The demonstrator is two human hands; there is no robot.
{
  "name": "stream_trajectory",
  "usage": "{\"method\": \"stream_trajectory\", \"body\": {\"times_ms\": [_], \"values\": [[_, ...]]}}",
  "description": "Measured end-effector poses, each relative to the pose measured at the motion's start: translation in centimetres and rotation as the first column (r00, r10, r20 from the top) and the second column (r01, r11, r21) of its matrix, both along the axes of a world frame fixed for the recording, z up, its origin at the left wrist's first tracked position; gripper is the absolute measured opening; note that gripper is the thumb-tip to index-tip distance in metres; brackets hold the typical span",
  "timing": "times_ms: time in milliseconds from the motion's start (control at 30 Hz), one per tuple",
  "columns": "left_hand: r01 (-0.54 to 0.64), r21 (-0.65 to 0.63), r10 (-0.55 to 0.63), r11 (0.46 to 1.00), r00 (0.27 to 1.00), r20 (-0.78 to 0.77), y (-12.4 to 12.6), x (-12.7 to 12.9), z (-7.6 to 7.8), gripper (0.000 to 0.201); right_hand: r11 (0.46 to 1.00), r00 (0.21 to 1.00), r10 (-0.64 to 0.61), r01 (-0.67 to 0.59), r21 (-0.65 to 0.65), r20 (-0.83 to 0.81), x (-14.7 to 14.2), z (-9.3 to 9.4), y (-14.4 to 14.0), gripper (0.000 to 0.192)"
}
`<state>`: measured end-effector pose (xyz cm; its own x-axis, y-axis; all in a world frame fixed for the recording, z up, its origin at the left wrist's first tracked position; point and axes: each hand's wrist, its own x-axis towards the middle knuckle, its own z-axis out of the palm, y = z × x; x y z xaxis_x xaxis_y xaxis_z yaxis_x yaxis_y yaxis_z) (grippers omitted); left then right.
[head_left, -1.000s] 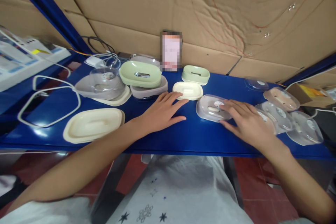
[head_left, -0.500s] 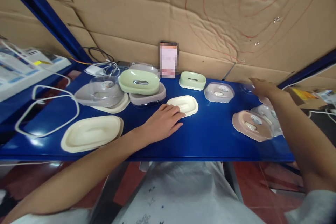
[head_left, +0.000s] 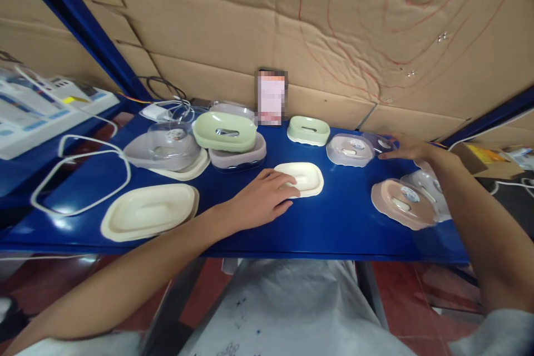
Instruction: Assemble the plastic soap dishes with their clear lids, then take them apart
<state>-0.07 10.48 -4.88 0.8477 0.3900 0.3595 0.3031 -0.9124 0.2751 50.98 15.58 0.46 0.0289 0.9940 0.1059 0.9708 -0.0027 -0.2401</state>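
My left hand (head_left: 261,203) lies flat and open on the blue shelf (head_left: 342,228), fingertips resting on the near edge of a cream soap dish (head_left: 303,179); it grips nothing. Right of that dish sits a pink lidded dish (head_left: 396,203) with a small round sticker, too small to read. Farther back, my right hand (head_left: 406,148) reaches out open, fingers touching a clear lid (head_left: 381,143) beside a grey lidded dish (head_left: 349,149). Behind the cream dish stands a green dish (head_left: 308,129).
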Motion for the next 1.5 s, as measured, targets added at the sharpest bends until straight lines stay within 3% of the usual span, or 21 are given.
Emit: {"method": "stream_trajectory", "body": {"times_ms": [100,233,367,500,567,733,800,900,1033,1200,1333,1400,1500], "values": [[-0.002,0.011,0.002,1.0,1.0,-0.026,-0.1,0.1,0.1,0.019,0.993,0.994,-0.09,0.084,-0.083,-0.068,-0.9,0.9,-0.9,0.076],[-0.006,0.041,0.008,0.999,0.998,-0.057,-0.3,0.1,0.1,0.021,0.996,0.987,-0.093,0.094,0.0,-0.135,-4.0,2.4,-2.0,0.077],[-0.004,0.068,0.01,0.998,0.997,-0.082,-0.3,0.2,0.1,0.021,0.992,0.975,0.114,-0.101,0.077,-0.188,-10.0,1.9,-3.0,0.069],[-0.001,0.09,0.009,0.996,0.995,-0.096,-0.3,0.2,0.2,0.021,0.892,0.89,0.451,-0.445,0.079,-0.07,-14.2,0.1,-3.9,0.078],[0.003,0.098,0.007,0.995,0.994,-0.106,-0.4,0.2,0.2,0.02,0.878,0.879,0.476,-0.476,0.059,0.001,-13.8,-0.5,-3.8,0.081],[-0.006,0.127,0.021,0.992,0.993,-0.117,-0.5,0.3,0.3,0.017,0.921,0.926,0.352,-0.369,0.123,0.138,-10.1,-0.7,-3.2,0.09],[-0.018,0.131,0.033,0.991,0.993,-0.11,-0.5,0.2,0.4,0.011,0.918,0.925,0.335,-0.363,0.158,0.18,-10.9,-0.6,-3.7,0.089],[-0.023,0.127,0.037,0.992,0.994,-0.103,-0.5,0.1,0.7,0.007,0.911,0.905,0.358,-0.392,0.128,0.229,-14.8,-0.7,-5.9,0.082],[0.067,0.126,-0.054,0.99,0.993,-0.104,-0.6,-0.1,0.8,0.007,0.914,0.9,0.381,-0.401,0.057,0.213,-19.1,-1.6,-8.5,0.076],[0.09,0.126,-0.075,0.988,0.99,-0.122,-0.8,0.0,0.5,0.009,0.955,0.944,0.297,-0.29,-0.064,0.146,-17.3,-2.8,-8.6,0.08],[0.095,0.128,-0.078,0.987,0.988,-0.131,-0.7,0.1,0.5,0.013,0.936,0.931,0.326,-0.292,-0.198,0.166,-15.3,-2.2,-8.1,0.083],[0.113,0.137,-0.096,0.984,0.988,-0.125,-0.7,0.1,0.5,0.014,0.927,0.91,0.359,-0.322,-0.192,0.209,-15.6,-1.4,-7.5,0.082],[0.121,0.145,-0.105,0.982,0.988,-0.112,-0.8,0.0,0.5,0.016,0.919,0.877,0.39,-0.389,-0.061,0.28,-17.5,-0.1,-5.4,0.07]]}}
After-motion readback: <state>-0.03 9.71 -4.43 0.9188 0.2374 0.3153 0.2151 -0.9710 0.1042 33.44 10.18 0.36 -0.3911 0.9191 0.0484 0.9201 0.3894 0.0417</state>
